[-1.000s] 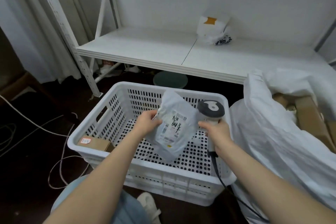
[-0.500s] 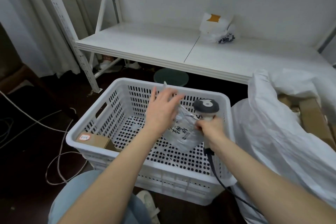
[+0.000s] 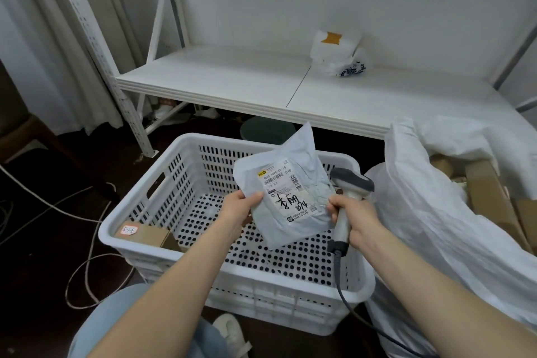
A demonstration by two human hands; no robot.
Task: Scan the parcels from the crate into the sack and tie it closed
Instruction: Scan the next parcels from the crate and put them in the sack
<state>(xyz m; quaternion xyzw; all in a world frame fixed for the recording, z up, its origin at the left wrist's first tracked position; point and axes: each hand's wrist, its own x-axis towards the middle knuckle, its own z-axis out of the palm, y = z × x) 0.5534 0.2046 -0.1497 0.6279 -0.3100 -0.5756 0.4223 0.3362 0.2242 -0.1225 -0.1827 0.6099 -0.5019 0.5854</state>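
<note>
Parcel [image 3: 286, 197] now face-up, higher.

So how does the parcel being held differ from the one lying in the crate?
The grey mailer is a soft, crinkled plastic bag; the cardboard box is brown and rigid. The left hand holds the mailer tilted above the crate, while the box lies in its near left corner. The mailer bears a large white printed label, the box a small pink sticker. Both carry handwriting.
</note>
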